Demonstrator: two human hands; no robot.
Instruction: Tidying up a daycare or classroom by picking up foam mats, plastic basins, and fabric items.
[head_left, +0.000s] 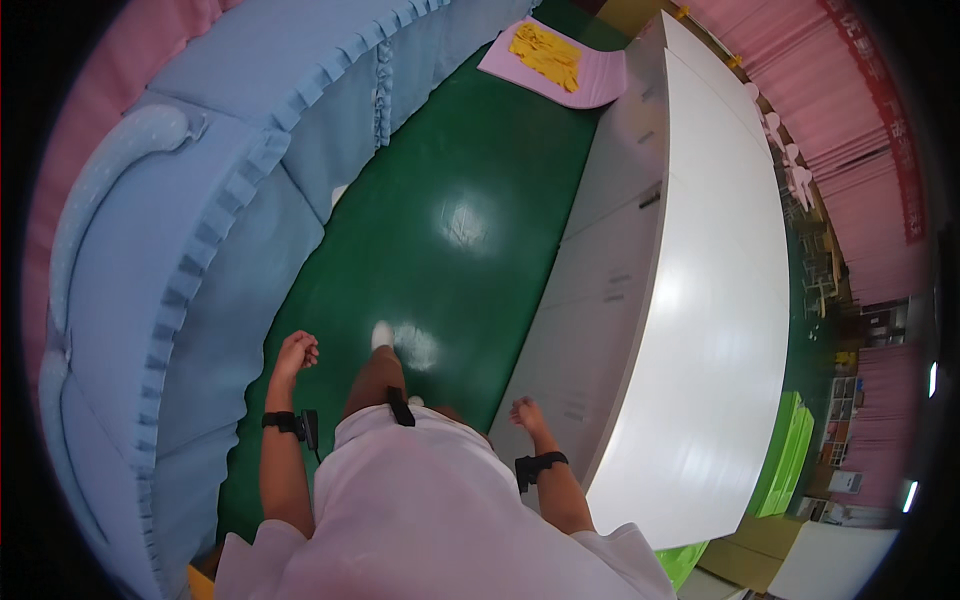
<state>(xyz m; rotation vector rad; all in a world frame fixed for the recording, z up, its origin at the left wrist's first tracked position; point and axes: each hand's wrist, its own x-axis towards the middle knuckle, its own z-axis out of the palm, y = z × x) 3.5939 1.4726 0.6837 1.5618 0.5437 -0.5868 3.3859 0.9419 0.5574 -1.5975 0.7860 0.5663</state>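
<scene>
My left hand (298,352) hangs over the green floor (470,215), its fingers curled inward with nothing seen in them. It is nearest to the blue ruffled cover (240,265) of the sofa on my left, but apart from it. Close beside the front of the white cabinet (575,330) is my right hand (524,411), fingers also curled and holding nothing that I can see. Each forearm wears a black strap, and the left one carries a small dark device (309,428). One white-shod foot (382,335) is set forward on the floor.
Ahead, a pink mat (603,78) lies across the far end of the aisle, with a crumpled yellow cloth (546,55) on it. The long white cabinet top (700,300) bounds the right side. Green bins (783,455) stand beyond it, near pink curtains (885,420).
</scene>
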